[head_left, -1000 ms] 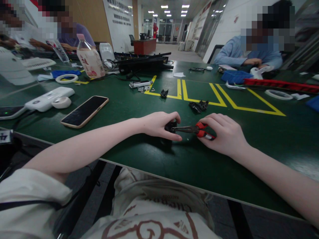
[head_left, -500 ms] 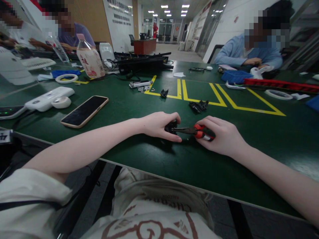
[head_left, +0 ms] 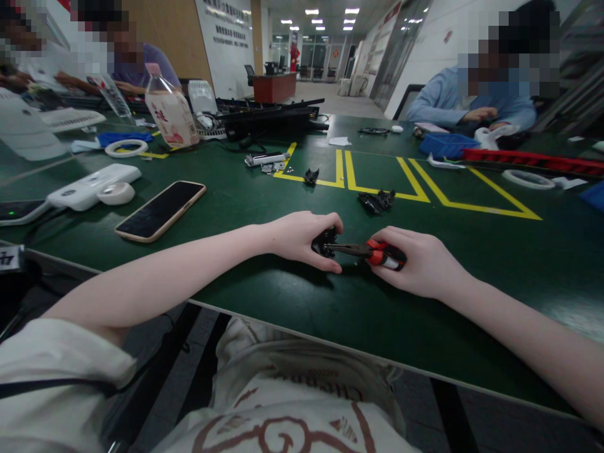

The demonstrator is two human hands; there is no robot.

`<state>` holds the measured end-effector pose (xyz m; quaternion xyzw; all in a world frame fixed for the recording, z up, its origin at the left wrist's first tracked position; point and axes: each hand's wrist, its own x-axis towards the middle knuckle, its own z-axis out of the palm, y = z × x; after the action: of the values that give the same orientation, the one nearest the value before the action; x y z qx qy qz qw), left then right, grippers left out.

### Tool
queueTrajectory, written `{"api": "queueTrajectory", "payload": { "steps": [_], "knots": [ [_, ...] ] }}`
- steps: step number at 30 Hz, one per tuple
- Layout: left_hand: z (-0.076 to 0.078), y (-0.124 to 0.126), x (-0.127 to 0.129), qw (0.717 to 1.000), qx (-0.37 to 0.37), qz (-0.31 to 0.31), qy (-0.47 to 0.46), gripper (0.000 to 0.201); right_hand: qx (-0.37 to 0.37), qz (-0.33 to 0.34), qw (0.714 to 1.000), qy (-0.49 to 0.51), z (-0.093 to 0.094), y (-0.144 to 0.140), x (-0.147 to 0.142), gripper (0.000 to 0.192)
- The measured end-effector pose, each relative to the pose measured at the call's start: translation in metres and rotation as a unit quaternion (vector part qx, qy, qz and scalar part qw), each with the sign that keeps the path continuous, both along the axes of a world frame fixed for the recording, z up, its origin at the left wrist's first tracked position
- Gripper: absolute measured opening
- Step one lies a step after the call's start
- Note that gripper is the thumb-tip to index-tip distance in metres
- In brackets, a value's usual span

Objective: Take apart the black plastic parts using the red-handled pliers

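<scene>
Pliers [head_left: 387,255] in right hand [head_left: 425,261], fingers wrapped round the red handles, nose toward the left hand. Left hand [head_left: 302,238] curled around a black part [head_left: 323,243] over the counter [head_left: 264,289]; plier tips reach the part, can't tell if they bite. Crumpled black piece [head_left: 376,201] just beyond right hand; smaller black scrap [head_left: 311,177] ahead of left hand. Phone [head_left: 160,211] face up, left of left hand. Containers: pink-capped bottle [head_left: 172,113] well ahead and left of left hand, cap on, label hides fill level. Clear bottle [head_left: 113,99] farther left, contents unclear. Blue bin [head_left: 443,146] well ahead of right hand, can't make out what's inside.
</scene>
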<state>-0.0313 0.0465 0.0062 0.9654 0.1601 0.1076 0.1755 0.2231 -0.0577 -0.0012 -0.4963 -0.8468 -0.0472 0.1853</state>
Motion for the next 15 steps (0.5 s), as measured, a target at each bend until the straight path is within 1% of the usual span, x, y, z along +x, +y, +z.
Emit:
{"api": "queueTrajectory", "payload": {
  "steps": [3, 8, 15],
  "knots": [
    [-0.0018, 0.0001, 0.0005, 1.000, 0.002, 0.005, -0.008, 0.071, -0.009, -0.001, 1.000, 0.006, 0.0013, -0.0001, -0.0003, 0.020],
    [-0.0021, -0.0007, 0.0011, 1.000, 0.001, 0.006, -0.024, 0.078, -0.005, -0.001, 1.000, 0.002, 0.0019, -0.0014, -0.0007, 0.019],
    [-0.0014, -0.0018, 0.0002, 1.000, 0.002, 0.005, -0.017, 0.083, -0.001, -0.009, 1.000, -0.012, 0.0025, -0.0020, -0.0014, 0.020]
  ]
}}
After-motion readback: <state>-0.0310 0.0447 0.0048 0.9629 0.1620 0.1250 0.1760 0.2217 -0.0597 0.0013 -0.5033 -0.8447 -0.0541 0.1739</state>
